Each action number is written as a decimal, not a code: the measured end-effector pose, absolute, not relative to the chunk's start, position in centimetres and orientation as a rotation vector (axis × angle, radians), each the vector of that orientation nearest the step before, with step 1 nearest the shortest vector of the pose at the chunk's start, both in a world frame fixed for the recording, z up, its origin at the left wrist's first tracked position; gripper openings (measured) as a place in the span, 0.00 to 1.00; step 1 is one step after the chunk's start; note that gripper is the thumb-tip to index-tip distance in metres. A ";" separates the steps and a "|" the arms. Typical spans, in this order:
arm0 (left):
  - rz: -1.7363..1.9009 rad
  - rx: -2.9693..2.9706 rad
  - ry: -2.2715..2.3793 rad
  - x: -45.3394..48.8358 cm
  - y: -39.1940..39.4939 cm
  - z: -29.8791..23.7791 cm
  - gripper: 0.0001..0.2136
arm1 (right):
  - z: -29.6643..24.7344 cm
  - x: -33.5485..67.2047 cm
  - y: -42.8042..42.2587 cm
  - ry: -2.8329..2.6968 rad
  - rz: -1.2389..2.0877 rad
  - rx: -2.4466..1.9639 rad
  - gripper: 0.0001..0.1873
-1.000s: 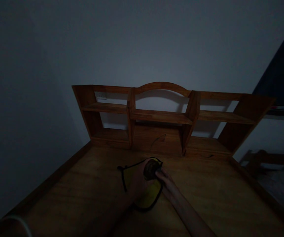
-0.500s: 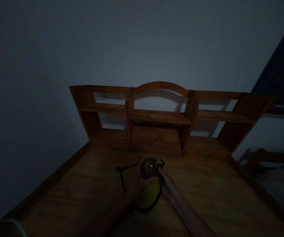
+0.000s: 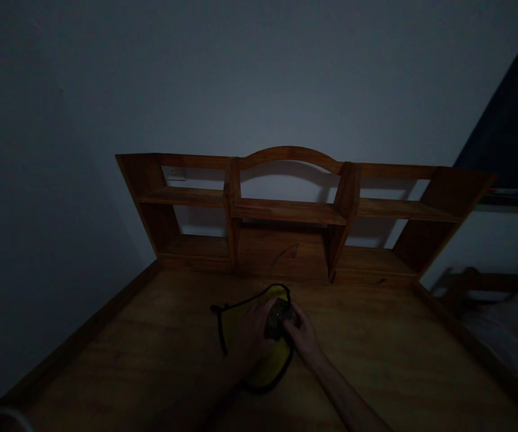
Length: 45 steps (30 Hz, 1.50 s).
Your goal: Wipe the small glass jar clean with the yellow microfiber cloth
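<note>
A dark, shiny glass (image 3: 276, 319) is tilted between my hands above a yellow cloth with black edging (image 3: 264, 371). My left hand (image 3: 254, 329) wraps round its left side. From the right, my right hand (image 3: 303, 333) has its thumb and fingers closed at the glass's near-right side. Dim light hides the exact contact of the fingertips. Under the hands the cloth lies spread on the wooden desk, and my left hand and forearm cover part of it.
A wooden desk (image 3: 151, 336) with raised side edges stretches around the cloth. Behind it stands a wooden shelf unit (image 3: 288, 210) against the wall. A pale curved object (image 3: 11, 413) shows at the bottom left. A wooden frame (image 3: 497, 281) stands beyond the desk on the right.
The glass has turned in my hands, its round face no longer toward me, and sits slightly lower. My right hand has shifted, with its fingers curled more. The cloth's upper corner is more exposed.
</note>
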<state>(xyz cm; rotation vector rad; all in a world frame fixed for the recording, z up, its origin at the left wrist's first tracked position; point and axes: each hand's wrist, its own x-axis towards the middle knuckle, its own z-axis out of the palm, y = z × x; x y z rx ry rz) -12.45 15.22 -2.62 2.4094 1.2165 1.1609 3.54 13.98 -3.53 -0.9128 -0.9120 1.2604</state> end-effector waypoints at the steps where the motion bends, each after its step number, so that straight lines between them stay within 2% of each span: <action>1: 1.145 2.448 1.219 -12.4 15.1 -2.8 0.38 | -3.8 3.6 14.1 -0.940 1.214 -0.945 0.25; 4: 1.077 2.502 1.218 -12.3 14.9 -3.2 0.41 | -4.2 3.8 14.1 -1.029 1.057 -1.061 0.23; 7: 1.050 2.461 1.241 -11.9 14.6 -2.9 0.41 | -3.7 4.2 13.8 -1.236 0.884 -1.168 0.14; 13: 1.134 2.317 1.241 -11.6 14.0 -2.1 0.39 | -2.5 5.0 12.8 -1.496 0.683 -1.239 0.18; 23: 1.240 1.914 1.277 -11.2 14.1 -1.9 0.44 | -0.9 4.3 12.3 -1.372 0.681 -1.235 0.18; 29: 1.201 1.719 1.136 -11.4 14.7 -2.1 0.41 | -1.3 4.2 12.8 -1.347 0.688 -1.263 0.17; 35: 1.209 1.573 0.899 -11.7 16.0 -3.4 0.47 | -3.0 4.4 13.8 -1.328 0.650 -1.308 0.22; 45: 1.129 1.184 0.655 -11.6 16.8 -2.4 0.40 | -1.3 4.2 13.3 -1.282 0.748 -1.210 0.17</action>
